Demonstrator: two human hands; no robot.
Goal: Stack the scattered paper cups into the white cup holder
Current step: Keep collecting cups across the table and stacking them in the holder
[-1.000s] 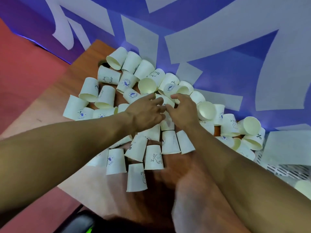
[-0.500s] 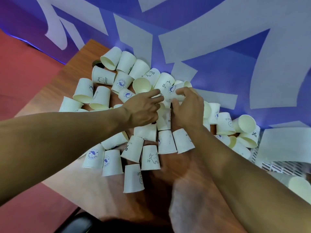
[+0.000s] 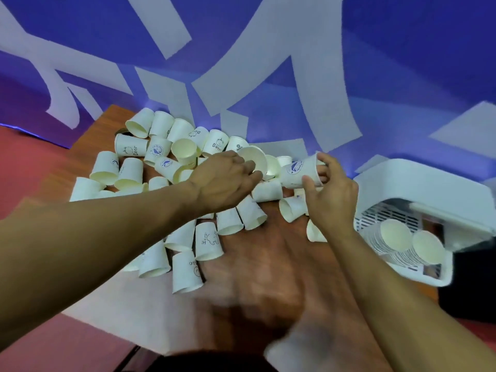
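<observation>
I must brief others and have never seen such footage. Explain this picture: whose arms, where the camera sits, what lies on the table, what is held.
No machine: a person works with two bare hands. The one picture comes from a camera worn on the head, looking forward and down. On the wooden table lies a heap of paper cups, mostly on their sides. The right hand holds one blue-logo cup, tipped sideways. The left hand is at an open-mouthed cup in the heap; whether it grips is unclear. At the right stands the white cup holder, with two stacks of cups lying in it.
</observation>
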